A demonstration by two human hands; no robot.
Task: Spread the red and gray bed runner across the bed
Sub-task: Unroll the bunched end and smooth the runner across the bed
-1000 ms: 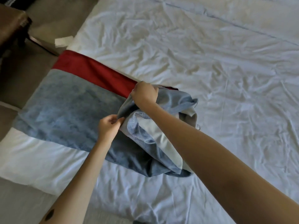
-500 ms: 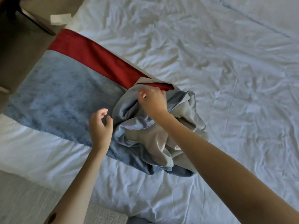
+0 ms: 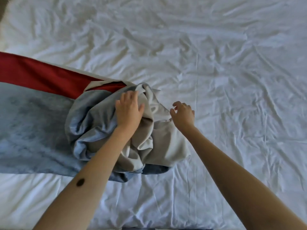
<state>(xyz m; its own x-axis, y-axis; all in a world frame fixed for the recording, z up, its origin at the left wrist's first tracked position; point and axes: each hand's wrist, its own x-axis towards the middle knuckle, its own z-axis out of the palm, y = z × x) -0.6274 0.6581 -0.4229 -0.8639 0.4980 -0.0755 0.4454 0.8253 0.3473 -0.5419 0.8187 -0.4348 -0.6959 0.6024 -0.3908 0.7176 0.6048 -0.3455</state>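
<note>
Your left grip (image 3: 128,110) now lies released, palm flat on the bunched end of the runner (image 3: 41,123), where your right one was half a second ago. Your right grip (image 3: 182,112) has come off and hovers loosely curled, holding nothing, just right of that bunch. Left of the bunch the runner lies flat. Right of it the bed (image 3: 232,80) shows only sheet, so you're likely about half done.

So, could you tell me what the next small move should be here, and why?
Probably the right hand should pinch the pale edge of the bed runner just beside it and draw it rightward: the left hand rests on the bunched part, and bare white sheet lies beyond.
</note>
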